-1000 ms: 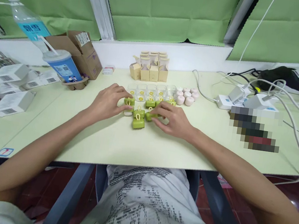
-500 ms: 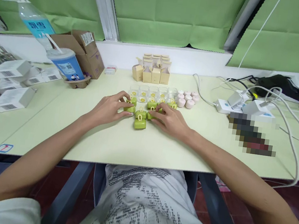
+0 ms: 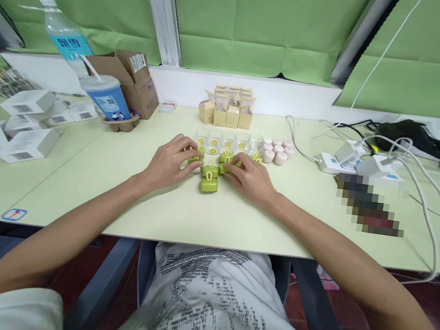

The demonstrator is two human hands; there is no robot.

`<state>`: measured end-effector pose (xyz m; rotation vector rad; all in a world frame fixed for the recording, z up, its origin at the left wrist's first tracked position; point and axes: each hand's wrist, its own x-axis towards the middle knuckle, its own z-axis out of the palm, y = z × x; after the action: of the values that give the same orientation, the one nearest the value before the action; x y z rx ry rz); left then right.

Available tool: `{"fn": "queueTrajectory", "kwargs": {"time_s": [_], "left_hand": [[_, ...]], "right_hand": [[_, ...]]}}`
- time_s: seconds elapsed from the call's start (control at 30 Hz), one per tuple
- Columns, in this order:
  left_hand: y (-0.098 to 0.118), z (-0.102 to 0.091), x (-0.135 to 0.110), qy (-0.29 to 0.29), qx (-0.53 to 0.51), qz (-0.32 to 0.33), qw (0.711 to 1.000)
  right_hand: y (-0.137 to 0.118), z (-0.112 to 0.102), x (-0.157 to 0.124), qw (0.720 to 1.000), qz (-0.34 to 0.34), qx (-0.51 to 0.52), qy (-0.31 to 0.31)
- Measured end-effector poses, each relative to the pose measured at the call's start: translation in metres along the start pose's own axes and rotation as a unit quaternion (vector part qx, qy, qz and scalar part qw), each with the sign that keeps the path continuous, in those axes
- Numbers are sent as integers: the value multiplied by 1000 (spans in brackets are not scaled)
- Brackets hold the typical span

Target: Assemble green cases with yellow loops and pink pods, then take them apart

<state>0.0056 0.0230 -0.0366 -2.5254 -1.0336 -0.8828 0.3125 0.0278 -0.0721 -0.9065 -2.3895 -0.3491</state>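
Observation:
Several small green cases with pale yellow loops stand grouped on the table before me. My left hand curls its thumb and fingers around a green case at the group's left end, mostly covered by the fingers. On the other side, my right hand holds its thumb and fingertips against another green case, which it partly hides. Between the hands, a front green case with an upright loop touches the one behind it. Clear cups with yellow markings line up just behind the green cases.
Pale pink round pieces cluster right of the cups. Small open cartons stand against the wall. White boxes, a blue cup, a bottle and a cardboard box occupy the left. A power strip with cables lies right.
The view has shifted slightly, so the table things sit a little further right and lower. My left fingers cover more of their green case; the right hand stays nearly in place.

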Motion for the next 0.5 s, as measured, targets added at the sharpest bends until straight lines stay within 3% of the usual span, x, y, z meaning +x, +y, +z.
{"fn": "queueTrajectory", "kwargs": {"time_s": [0.1, 0.3, 0.43, 0.5], "left_hand": [[7, 6, -1, 11, -53, 46, 997], [17, 10, -3, -59, -66, 120, 989], [20, 11, -4, -44, -42, 163, 985], [23, 11, -5, -30, -38, 184, 982]], "right_hand": [[0, 1, 0, 1000, -4, 3, 18], [10, -10, 2, 993, 37, 37, 110], [51, -39, 8, 975, 131, 35, 177], [79, -54, 12, 967, 194, 25, 164]]}}
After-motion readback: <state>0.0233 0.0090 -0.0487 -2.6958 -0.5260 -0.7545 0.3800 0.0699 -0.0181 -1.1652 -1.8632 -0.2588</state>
